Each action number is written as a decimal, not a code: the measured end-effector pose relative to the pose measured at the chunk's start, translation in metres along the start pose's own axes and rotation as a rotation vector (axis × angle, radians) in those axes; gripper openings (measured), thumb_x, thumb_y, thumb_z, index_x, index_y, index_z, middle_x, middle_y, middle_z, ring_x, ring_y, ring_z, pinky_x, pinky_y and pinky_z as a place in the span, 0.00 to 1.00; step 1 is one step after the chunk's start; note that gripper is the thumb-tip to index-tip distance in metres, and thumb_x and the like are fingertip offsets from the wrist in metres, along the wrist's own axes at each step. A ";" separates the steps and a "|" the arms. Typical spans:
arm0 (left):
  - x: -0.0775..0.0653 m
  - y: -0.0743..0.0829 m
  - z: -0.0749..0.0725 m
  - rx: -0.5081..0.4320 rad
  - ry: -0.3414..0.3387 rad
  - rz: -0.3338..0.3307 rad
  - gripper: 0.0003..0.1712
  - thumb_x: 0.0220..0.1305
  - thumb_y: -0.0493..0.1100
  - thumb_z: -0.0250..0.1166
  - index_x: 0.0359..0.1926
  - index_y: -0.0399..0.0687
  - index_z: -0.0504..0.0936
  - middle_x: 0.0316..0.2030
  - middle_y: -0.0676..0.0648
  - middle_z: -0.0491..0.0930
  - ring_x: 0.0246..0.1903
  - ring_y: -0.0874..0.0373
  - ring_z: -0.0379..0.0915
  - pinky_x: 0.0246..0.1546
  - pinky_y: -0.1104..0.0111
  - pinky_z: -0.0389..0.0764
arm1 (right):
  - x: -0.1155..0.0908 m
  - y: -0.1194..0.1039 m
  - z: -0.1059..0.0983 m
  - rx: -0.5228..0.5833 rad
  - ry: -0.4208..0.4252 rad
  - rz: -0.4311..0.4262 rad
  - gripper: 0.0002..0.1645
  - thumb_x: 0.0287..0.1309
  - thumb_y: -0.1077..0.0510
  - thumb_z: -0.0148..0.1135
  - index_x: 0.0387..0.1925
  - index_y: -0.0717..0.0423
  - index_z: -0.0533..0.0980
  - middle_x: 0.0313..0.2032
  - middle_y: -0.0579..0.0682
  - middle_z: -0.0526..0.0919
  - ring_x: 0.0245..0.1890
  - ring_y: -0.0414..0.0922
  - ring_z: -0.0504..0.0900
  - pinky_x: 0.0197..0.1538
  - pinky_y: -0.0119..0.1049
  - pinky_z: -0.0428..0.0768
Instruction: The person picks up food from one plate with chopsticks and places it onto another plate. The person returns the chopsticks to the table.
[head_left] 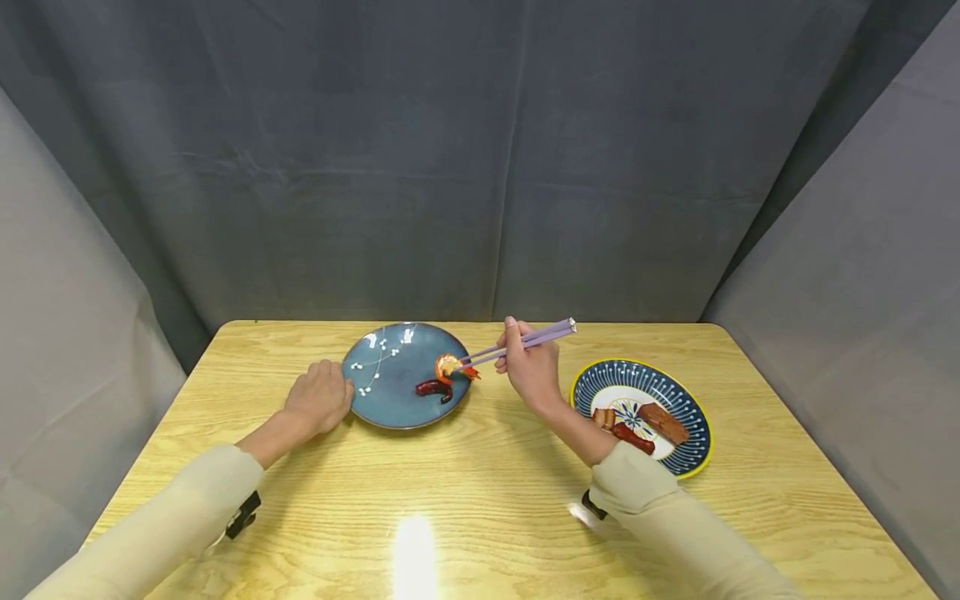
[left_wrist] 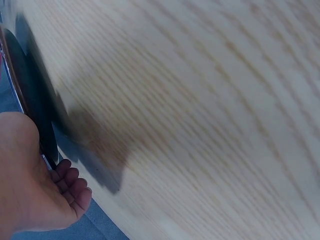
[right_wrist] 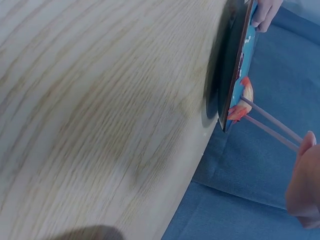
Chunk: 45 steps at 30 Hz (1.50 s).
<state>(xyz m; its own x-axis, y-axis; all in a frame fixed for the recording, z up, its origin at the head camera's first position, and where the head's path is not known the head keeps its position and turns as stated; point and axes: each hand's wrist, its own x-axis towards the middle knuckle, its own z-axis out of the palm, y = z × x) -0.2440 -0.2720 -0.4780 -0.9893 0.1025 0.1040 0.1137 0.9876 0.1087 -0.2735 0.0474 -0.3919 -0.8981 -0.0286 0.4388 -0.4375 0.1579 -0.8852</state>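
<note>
My right hand [head_left: 531, 367] grips a pair of light purple chopsticks [head_left: 551, 332]. Their tips touch an orange-and-white shrimp [head_left: 448, 365] at the right side of a blue plate [head_left: 397, 408]; whether they pinch it firmly I cannot tell. Just below the shrimp on that plate lies a dark red, curled piece of food [head_left: 433, 388]. At the plate's left rim, my left hand [head_left: 321, 396] holds the edge, and the left wrist view shows the fingers [left_wrist: 70, 180] curled beneath it. The right wrist view shows the shrimp [right_wrist: 247, 95] against the chopstick tips, near the rim.
Right of my right forearm stands a patterned plate [head_left: 693, 408] with a yellow rim, partly covered by the arm. It bears a brown slab of food [head_left: 663, 422], a dark red piece [head_left: 633, 437] and a smaller brown piece [head_left: 603, 417]. Grey curtains [head_left: 375, 208] hang behind the wooden table [head_left: 465, 500].
</note>
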 end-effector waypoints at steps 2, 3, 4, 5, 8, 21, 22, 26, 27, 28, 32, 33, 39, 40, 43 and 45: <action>0.001 0.000 0.000 0.004 -0.001 0.000 0.18 0.74 0.43 0.47 0.34 0.29 0.67 0.29 0.40 0.63 0.31 0.45 0.64 0.31 0.53 0.74 | 0.003 0.007 0.001 -0.011 0.002 0.006 0.23 0.75 0.63 0.49 0.26 0.79 0.75 0.17 0.67 0.78 0.19 0.68 0.80 0.21 0.47 0.81; 0.001 0.000 0.000 0.006 -0.002 0.000 0.18 0.74 0.43 0.47 0.34 0.29 0.68 0.29 0.40 0.63 0.31 0.45 0.64 0.31 0.53 0.74 | 0.005 0.013 0.002 -0.011 0.002 0.011 0.24 0.75 0.63 0.49 0.26 0.79 0.75 0.18 0.70 0.78 0.19 0.68 0.80 0.21 0.45 0.81; 0.001 0.000 0.000 0.006 -0.003 -0.001 0.18 0.74 0.43 0.47 0.34 0.29 0.68 0.29 0.40 0.63 0.32 0.45 0.64 0.32 0.52 0.74 | 0.007 0.019 0.002 -0.009 0.004 0.011 0.24 0.75 0.62 0.49 0.26 0.78 0.75 0.19 0.71 0.78 0.19 0.68 0.80 0.20 0.43 0.81; 0.001 0.000 0.000 0.008 -0.008 -0.002 0.18 0.74 0.43 0.47 0.35 0.29 0.68 0.29 0.40 0.63 0.32 0.45 0.64 0.32 0.53 0.74 | 0.009 0.024 0.003 -0.010 0.008 0.009 0.25 0.75 0.61 0.49 0.26 0.77 0.75 0.19 0.71 0.78 0.19 0.68 0.80 0.19 0.40 0.80; 0.001 0.000 -0.001 0.008 -0.023 -0.009 0.18 0.74 0.43 0.46 0.35 0.29 0.67 0.30 0.40 0.63 0.32 0.45 0.64 0.32 0.53 0.74 | 0.013 0.038 0.004 -0.007 0.020 -0.001 0.26 0.75 0.58 0.51 0.25 0.74 0.77 0.19 0.69 0.79 0.18 0.65 0.80 0.19 0.41 0.80; -0.001 -0.001 -0.001 0.003 -0.017 0.001 0.18 0.74 0.43 0.46 0.35 0.29 0.67 0.29 0.40 0.62 0.31 0.45 0.63 0.31 0.53 0.73 | 0.017 0.040 0.014 0.024 0.008 -0.046 0.27 0.75 0.54 0.52 0.23 0.70 0.77 0.19 0.65 0.80 0.15 0.54 0.81 0.19 0.40 0.81; -0.001 0.000 -0.001 0.003 -0.015 0.002 0.18 0.74 0.43 0.46 0.35 0.29 0.67 0.29 0.40 0.62 0.31 0.45 0.63 0.31 0.53 0.73 | 0.017 0.039 0.015 0.027 0.006 -0.048 0.27 0.75 0.54 0.53 0.23 0.70 0.77 0.19 0.65 0.80 0.16 0.56 0.81 0.19 0.42 0.81; -0.001 0.000 -0.001 -0.007 -0.009 0.000 0.18 0.74 0.43 0.46 0.35 0.29 0.68 0.29 0.40 0.63 0.31 0.45 0.63 0.31 0.53 0.73 | 0.017 0.040 0.018 0.029 -0.008 -0.054 0.27 0.75 0.55 0.53 0.24 0.72 0.77 0.19 0.67 0.80 0.16 0.60 0.81 0.19 0.46 0.81; -0.001 0.000 -0.001 -0.011 -0.008 -0.002 0.18 0.74 0.43 0.46 0.35 0.29 0.68 0.29 0.40 0.63 0.31 0.45 0.63 0.32 0.52 0.73 | 0.017 0.040 0.019 0.030 -0.011 -0.054 0.27 0.75 0.55 0.53 0.24 0.72 0.77 0.19 0.67 0.80 0.16 0.60 0.81 0.19 0.45 0.81; -0.001 0.000 0.000 -0.011 -0.008 -0.003 0.18 0.74 0.43 0.46 0.35 0.29 0.68 0.29 0.40 0.63 0.32 0.45 0.63 0.32 0.52 0.73 | 0.017 0.040 0.020 0.031 -0.015 -0.051 0.27 0.75 0.55 0.53 0.24 0.73 0.77 0.20 0.68 0.80 0.16 0.59 0.81 0.19 0.44 0.81; 0.000 0.000 0.000 -0.016 -0.015 -0.011 0.18 0.74 0.43 0.46 0.36 0.29 0.68 0.30 0.40 0.64 0.32 0.45 0.64 0.33 0.52 0.74 | 0.017 0.040 0.023 0.026 -0.034 -0.039 0.26 0.75 0.56 0.52 0.25 0.74 0.76 0.21 0.69 0.80 0.16 0.54 0.81 0.20 0.46 0.81; 0.000 0.000 0.001 -0.016 -0.018 -0.013 0.18 0.74 0.43 0.46 0.36 0.29 0.68 0.30 0.40 0.64 0.32 0.45 0.64 0.33 0.52 0.74 | 0.017 0.041 0.024 0.028 -0.040 -0.038 0.26 0.75 0.56 0.52 0.25 0.74 0.76 0.21 0.69 0.80 0.15 0.52 0.81 0.21 0.48 0.82; 0.001 -0.001 0.002 -0.019 -0.020 -0.020 0.18 0.74 0.44 0.45 0.34 0.30 0.68 0.30 0.40 0.63 0.32 0.45 0.64 0.33 0.52 0.73 | 0.017 0.043 0.028 -0.003 -0.065 -0.048 0.25 0.75 0.57 0.52 0.25 0.73 0.76 0.20 0.65 0.80 0.14 0.40 0.79 0.21 0.44 0.82; 0.001 -0.001 0.003 -0.019 -0.018 -0.019 0.18 0.74 0.44 0.44 0.34 0.30 0.67 0.30 0.40 0.63 0.32 0.44 0.64 0.32 0.52 0.73 | 0.017 0.043 0.029 -0.011 -0.068 -0.050 0.25 0.75 0.57 0.52 0.25 0.72 0.76 0.19 0.63 0.80 0.14 0.39 0.79 0.20 0.42 0.82; 0.001 -0.002 0.003 -0.013 -0.012 -0.012 0.18 0.74 0.44 0.44 0.34 0.30 0.67 0.30 0.39 0.63 0.32 0.44 0.64 0.32 0.52 0.73 | 0.017 0.043 0.030 -0.016 -0.079 -0.054 0.24 0.74 0.58 0.53 0.25 0.72 0.76 0.17 0.56 0.79 0.14 0.39 0.78 0.20 0.42 0.81; 0.001 -0.002 0.004 -0.008 -0.008 -0.005 0.18 0.74 0.44 0.44 0.34 0.31 0.67 0.30 0.39 0.63 0.32 0.44 0.63 0.32 0.53 0.73 | 0.017 0.042 0.031 -0.019 -0.091 -0.053 0.24 0.74 0.58 0.53 0.25 0.72 0.76 0.16 0.52 0.79 0.14 0.39 0.78 0.21 0.42 0.81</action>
<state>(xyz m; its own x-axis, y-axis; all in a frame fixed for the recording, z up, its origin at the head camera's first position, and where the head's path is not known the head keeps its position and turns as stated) -0.2456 -0.2738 -0.4821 -0.9906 0.0980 0.0958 0.1090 0.9871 0.1175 -0.3085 0.0233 -0.4268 -0.8746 -0.1268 0.4679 -0.4840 0.1728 -0.8578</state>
